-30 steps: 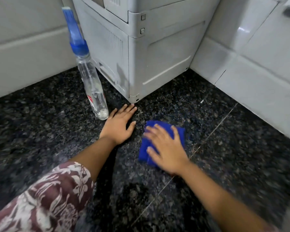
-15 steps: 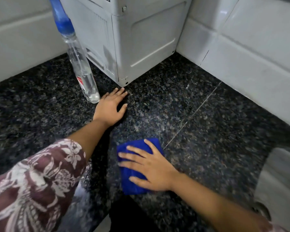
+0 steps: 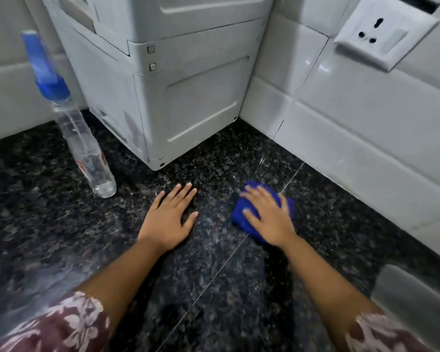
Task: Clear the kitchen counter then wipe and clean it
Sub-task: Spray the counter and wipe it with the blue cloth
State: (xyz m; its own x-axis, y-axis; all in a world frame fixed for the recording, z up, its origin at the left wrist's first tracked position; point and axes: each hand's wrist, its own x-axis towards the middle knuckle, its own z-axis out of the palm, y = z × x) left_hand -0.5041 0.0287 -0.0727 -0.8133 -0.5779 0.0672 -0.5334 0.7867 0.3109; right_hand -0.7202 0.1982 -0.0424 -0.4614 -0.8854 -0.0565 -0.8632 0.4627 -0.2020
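Blue cloth (image 3: 237, 221) lies bunched under our right hand (image 3: 267, 217), which presses it onto the dark speckled granite counter (image 3: 61, 237) with fingers spread and fairly straight, not curled round it. Our left hand (image 3: 169, 219) rests palm down on the stone a little to the left, fingers straight and close together, holding nothing; we take it to be bracing us. The cloth sits across a thin pale seam (image 3: 214, 273) in the stone, near the white tiled wall (image 3: 353, 138) and a little in front of the corner of the grey appliance (image 3: 188, 97). A clear spray bottle (image 3: 84, 143) with a blue trigger head stands upright on the left, just beside the appliance and apart from both hands. We judge that we are in the wiping step: in view only the bottle and the appliance stand on the stone. The next move calls for steady pressure through the palm and a sweep toward the strip along the foot of the wall and round the appliance's base. The bunched cloth may need flattening to cover more stone. Our left hand would have to lift for its own patch to be wiped, and the bottle shifted for the spot beneath it. Whether the stone is wet we cannot tell
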